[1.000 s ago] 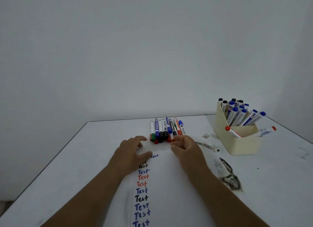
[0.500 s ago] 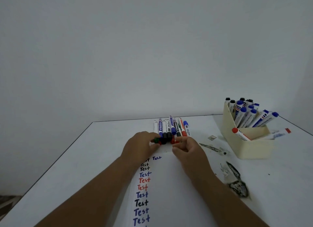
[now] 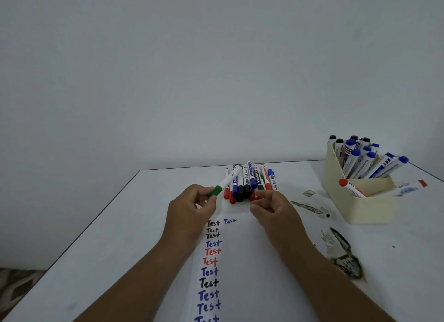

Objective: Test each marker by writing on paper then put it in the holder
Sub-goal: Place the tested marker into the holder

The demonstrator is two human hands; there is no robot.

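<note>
Green-capped marker (image 3: 228, 180), lifted off the far row by the left hand (image 3: 192, 207) pinching its cap; right hand (image 3: 271, 205) loosely curled, empty, well placed to steady the barrel for uncapping over the paper (image 3: 249, 261).

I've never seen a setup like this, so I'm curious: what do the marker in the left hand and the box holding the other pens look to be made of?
The green marker looks like smooth plastic: a white barrel with a faint sheen and a solid green cap, gripped by the left hand. The holder looks like matte cream plastic with thin, straight walls; stiff card can't be ruled out.
</note>
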